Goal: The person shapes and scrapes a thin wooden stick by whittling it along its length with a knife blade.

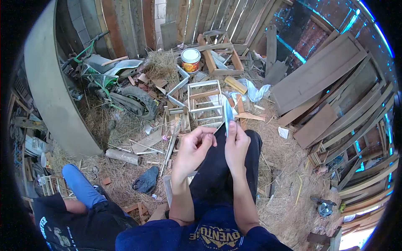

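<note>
My right hand [237, 146] is closed around the lower end of a long, flat, pointed blade [228, 112], pale blue and shiny, which points up and away from me. Close beside it, my left hand [194, 146] has its fingers curled in a pinch. A thin dark edge or strip [219, 128] shows between the two hands; I cannot tell whether it belongs to the blade or is a separate piece. Both hands are above my dark-trousered leg [211, 175]. Just beyond them stands a small white slatted wooden frame [205, 109].
Straw and wood scraps cover the floor. A paint can [191, 60] and a wooden crate [238, 62] are at the back, a motorcycle [121, 92] at left behind a curved panel [50, 83]. Boards [318, 71] lean at right. Another person [75, 226] sits at lower left; a power tool [325, 208] lies right.
</note>
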Action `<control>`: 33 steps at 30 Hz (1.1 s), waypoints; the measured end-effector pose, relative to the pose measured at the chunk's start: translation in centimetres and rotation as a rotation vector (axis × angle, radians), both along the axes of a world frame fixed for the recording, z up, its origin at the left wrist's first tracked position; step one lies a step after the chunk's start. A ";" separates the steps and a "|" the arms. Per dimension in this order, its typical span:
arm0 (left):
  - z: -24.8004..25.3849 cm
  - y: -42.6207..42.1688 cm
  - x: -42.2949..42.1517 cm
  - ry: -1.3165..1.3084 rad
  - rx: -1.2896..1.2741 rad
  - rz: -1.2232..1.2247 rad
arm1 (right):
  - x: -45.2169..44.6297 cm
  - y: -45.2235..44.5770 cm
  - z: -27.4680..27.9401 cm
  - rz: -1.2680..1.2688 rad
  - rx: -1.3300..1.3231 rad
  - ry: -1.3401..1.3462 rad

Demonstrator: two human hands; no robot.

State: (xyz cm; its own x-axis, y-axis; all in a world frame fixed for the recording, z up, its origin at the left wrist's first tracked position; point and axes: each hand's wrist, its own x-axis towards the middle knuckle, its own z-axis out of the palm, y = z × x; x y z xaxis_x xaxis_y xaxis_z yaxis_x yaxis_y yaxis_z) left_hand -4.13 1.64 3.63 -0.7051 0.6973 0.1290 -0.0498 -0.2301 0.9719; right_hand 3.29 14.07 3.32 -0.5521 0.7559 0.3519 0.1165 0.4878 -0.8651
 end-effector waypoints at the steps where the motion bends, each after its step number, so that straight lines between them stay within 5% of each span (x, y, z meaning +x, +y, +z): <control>1: 0.2 0.0 0.1 -0.016 0.004 -0.018 | 0.0 -0.4 0.3 0.029 0.014 -0.008; 13: 0.6 0.1 0.0 0.107 -0.123 0.049 | 1.2 -1.0 0.5 0.072 0.121 -0.171; 18: 0.4 0.0 0.2 0.080 -0.122 -0.023 | 0.7 1.3 0.6 -0.044 0.049 0.003; 33: 0.6 1.4 1.0 -0.134 0.194 -0.070 | 1.9 -1.0 0.2 0.064 0.203 -0.052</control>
State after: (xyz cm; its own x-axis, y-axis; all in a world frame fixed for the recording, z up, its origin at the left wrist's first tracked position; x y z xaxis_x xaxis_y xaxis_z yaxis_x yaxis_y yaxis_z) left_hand -3.09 3.03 4.26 -0.6761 0.7160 0.1737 -0.1977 -0.4035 0.8934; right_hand 5.21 13.05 3.54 -0.6180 0.6354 0.4629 0.1215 0.6590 -0.7423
